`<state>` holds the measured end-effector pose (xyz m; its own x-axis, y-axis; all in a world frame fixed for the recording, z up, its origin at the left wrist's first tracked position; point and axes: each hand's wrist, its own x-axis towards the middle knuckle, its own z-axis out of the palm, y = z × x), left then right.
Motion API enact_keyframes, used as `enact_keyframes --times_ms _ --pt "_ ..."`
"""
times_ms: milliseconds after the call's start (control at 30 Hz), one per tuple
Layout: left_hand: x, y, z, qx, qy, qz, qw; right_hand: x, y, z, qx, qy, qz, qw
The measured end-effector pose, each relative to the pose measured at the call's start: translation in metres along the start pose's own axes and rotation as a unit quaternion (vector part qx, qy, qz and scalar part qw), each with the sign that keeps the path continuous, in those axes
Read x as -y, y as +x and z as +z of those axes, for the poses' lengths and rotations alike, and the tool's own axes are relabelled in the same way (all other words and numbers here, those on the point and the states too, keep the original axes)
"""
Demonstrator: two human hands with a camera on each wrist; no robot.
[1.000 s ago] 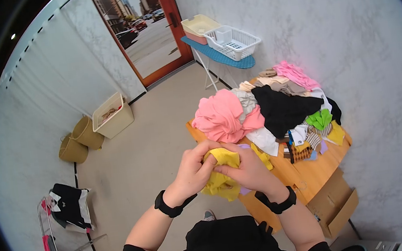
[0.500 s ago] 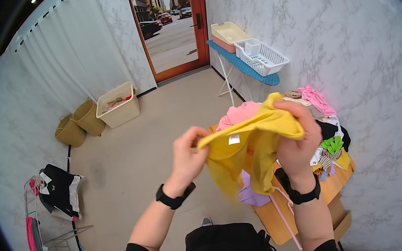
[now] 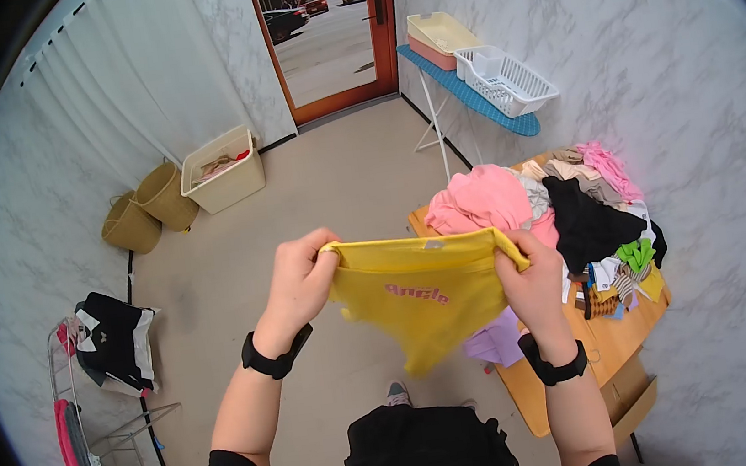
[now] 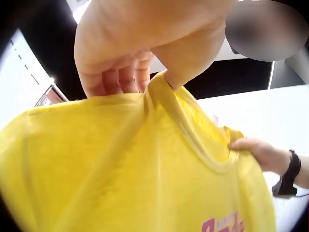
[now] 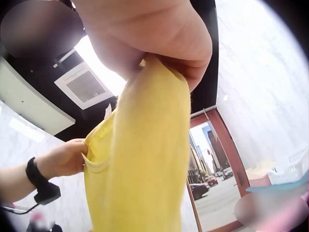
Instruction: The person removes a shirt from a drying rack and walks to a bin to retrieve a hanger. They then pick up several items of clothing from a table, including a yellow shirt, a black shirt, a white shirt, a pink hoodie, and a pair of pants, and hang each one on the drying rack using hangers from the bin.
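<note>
A yellow T-shirt (image 3: 427,300) with pink lettering hangs stretched between my two hands, in front of my body. My left hand (image 3: 302,278) pinches it at one shoulder beside the neckline; in the left wrist view, thumb and fingers of the left hand (image 4: 145,48) close on the ribbed collar edge. At the opposite shoulder my right hand (image 3: 534,293) grips the cloth, which falls in a long fold in the right wrist view. The shirt's lower part is blurred. Behind it, a purple garment (image 3: 496,340) lies at the near edge of the wooden table (image 3: 540,403).
On the table are a pink cloth heap (image 3: 479,198), a black garment (image 3: 588,222) and several small clothes. An ironing board (image 3: 477,92) bears baskets. A drying rack (image 3: 64,388) stands left; a cream bin (image 3: 224,181) and woven baskets (image 3: 166,197) are by the curtain. A cardboard box (image 3: 630,388) sits below the table.
The yellow T-shirt was bunched between both hands, then lifted and opened out. My hands have moved apart, and the shirt now hangs spread with its lettering showing. The view has turned right.
</note>
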<state>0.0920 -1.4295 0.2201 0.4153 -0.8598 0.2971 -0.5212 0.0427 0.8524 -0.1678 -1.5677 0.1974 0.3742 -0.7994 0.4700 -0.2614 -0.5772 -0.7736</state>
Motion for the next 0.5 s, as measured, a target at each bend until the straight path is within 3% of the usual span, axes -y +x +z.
enact_keyframes --times_ms 33,100,200,267,300,367,500 --pt "0.005 -0.001 0.002 0.054 0.034 -0.038 0.997 -0.008 -0.007 0.004 0.022 -0.024 0.046 0.998" --pt "0.016 -0.002 0.01 0.072 0.048 -0.037 0.996 -0.021 -0.018 0.008 0.034 -0.035 0.073 0.996" --pt "0.034 -0.006 0.021 0.113 -0.036 0.011 0.993 -0.044 -0.036 0.006 0.063 -0.102 0.065 0.991" --pt "0.031 -0.007 0.029 0.219 -0.157 -0.125 0.955 -0.062 -0.048 0.001 0.067 -0.129 0.042 0.988" --pt "0.029 -0.008 0.035 0.232 -0.163 -0.119 0.951 -0.077 -0.057 0.0 0.058 -0.141 0.049 0.987" --pt "0.027 -0.014 0.052 0.307 -0.153 -0.156 0.926 -0.111 -0.084 -0.005 0.133 -0.069 0.088 0.985" --pt "0.046 -0.028 0.082 0.411 -0.055 -0.169 0.894 -0.16 -0.151 -0.026 0.155 -0.05 0.18 0.97"
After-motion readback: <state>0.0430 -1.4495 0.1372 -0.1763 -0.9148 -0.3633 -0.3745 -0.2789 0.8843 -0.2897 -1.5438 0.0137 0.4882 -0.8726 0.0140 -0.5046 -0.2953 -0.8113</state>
